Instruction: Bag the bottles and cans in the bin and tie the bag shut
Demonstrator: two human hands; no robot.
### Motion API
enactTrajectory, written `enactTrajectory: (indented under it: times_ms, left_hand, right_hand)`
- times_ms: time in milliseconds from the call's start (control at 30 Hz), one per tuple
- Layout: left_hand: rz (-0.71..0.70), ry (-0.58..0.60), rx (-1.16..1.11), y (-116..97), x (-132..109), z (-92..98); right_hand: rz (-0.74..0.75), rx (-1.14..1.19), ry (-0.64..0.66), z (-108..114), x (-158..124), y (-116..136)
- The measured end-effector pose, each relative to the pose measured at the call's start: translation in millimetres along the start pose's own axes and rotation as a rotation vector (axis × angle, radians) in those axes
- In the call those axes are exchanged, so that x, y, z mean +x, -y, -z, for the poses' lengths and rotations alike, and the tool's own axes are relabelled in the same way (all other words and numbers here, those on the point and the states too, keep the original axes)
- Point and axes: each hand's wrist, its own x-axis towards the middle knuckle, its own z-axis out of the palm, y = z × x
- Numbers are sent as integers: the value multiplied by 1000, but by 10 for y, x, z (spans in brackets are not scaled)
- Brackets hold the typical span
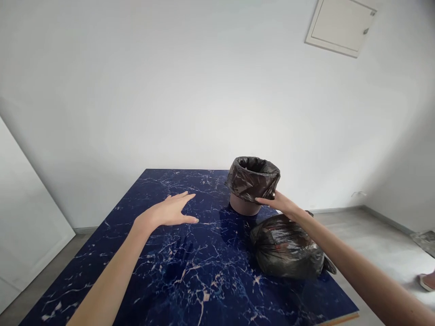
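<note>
A small brown trash bin (pixel 244 207) stands upright near the table's far edge. A black trash bag (pixel 253 183) lines it and is folded down over its rim. My right hand (pixel 276 202) rests against the bin's right side, thumb across the front, with its other fingers partly hidden behind. Below my right forearm lies a filled, tied black trash bag (pixel 288 249). Over the left half of the table, my left hand (pixel 171 210) is open, fingers stretched out and holding nothing, apart from the bin.
The dark blue marble-patterned table (pixel 204 253) has its far edge near a white wall (pixel 190 90). A white panel (pixel 27 217) stands at the left. At the far right, part of a person's foot (pixel 427 281) shows on the grey floor (pixel 367 244).
</note>
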Motion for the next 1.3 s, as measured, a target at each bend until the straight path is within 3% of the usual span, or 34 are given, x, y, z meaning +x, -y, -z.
enactTrajectory:
  times_ms: [100, 200, 333, 400, 467, 533, 600, 667, 767, 833, 1000, 1300]
  left_hand:
    - [-22, -8, 18, 6, 1, -5]
    - [-45, -22, 30, 13, 3, -27]
    - [-85, -36, 12, -8, 38, -69]
    - [-105, -30, -3, -25, 83, -114]
    - [-123, -9, -11, -21, 138, -213]
    - [-128, 3, -30, 33, 180, -394]
    - [-113, -24, -67, 144, 185, -649]
    - [-70, -102, -92, 292, 143, -931]
    - [-30, -132, -58, 483, 29, -1269]
    - [-60, -145, -28, 544, -41, -1391]
    - [-121, -218, 2, 538, -105, -1456]
    - [-68, -180, -10, 498, -143, -1436]
  right_hand:
    - [-99, -69, 25, 31, -133, 31]
    - [-135, -149, -31, -15, -462, 127]
    - [114, -249, -197, -264, -1190, 466]
    - [239, -220, -103, -423, -1547, 680]
    - [310, -167, 126, -574, -1819, 838]
    - [279, -93, 372, -709, -1983, 899]
    - [174, -2, 546, -831, -2050, 873]
    - [72, 88, 632, -946, -2056, 810]
    - [5, 156, 645, -1111, -2051, 734]
    - [12, 152, 590, -1212, -2077, 704]
    - [60, 144, 444, -1365, -2170, 637]
    - [64, 107, 467, -1364, -2177, 613]
